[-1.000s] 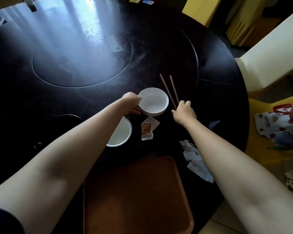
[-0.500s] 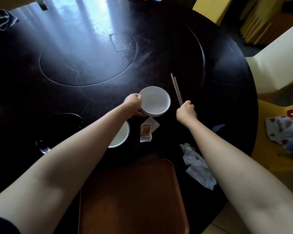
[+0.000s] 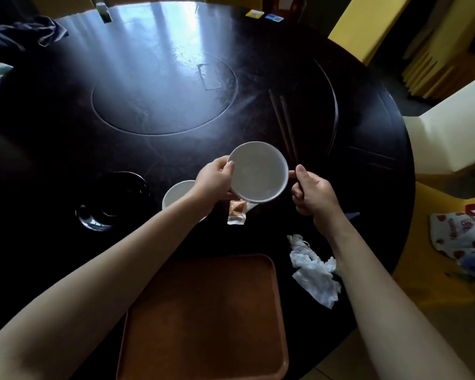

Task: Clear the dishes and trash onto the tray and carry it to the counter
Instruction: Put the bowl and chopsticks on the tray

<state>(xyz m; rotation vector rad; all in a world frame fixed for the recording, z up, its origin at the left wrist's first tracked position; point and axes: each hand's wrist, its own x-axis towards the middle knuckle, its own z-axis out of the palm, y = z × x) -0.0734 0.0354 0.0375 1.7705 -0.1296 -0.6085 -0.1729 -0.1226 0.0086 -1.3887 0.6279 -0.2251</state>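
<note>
My left hand [image 3: 214,179] grips the left rim of a white bowl [image 3: 258,171], lifted and tilted toward me above the dark round table [image 3: 66,127]. My right hand [image 3: 311,192] is closed on the near ends of two chopsticks [image 3: 284,124], which point away across the table. A white plate [image 3: 176,193] lies under my left wrist, partly hidden. An orange sauce packet [image 3: 237,212] lies just below the bowl. A crumpled white napkin [image 3: 314,270] rests beside my right forearm. The brown tray [image 3: 203,319] sits at the near table edge with nothing on it.
A dark bowl or dish [image 3: 113,201] stands left of the plate. Yellow chairs [image 3: 368,26] and a pale chair [image 3: 455,127] ring the table's right side. A strawberry-print bag [image 3: 461,231] lies on a seat at right. Dark cloth [image 3: 25,31] lies at far left.
My left hand has lifted the white bowl off the table and tilted it toward me. My right hand has drawn the chopsticks nearer, close to the bowl's right rim.
</note>
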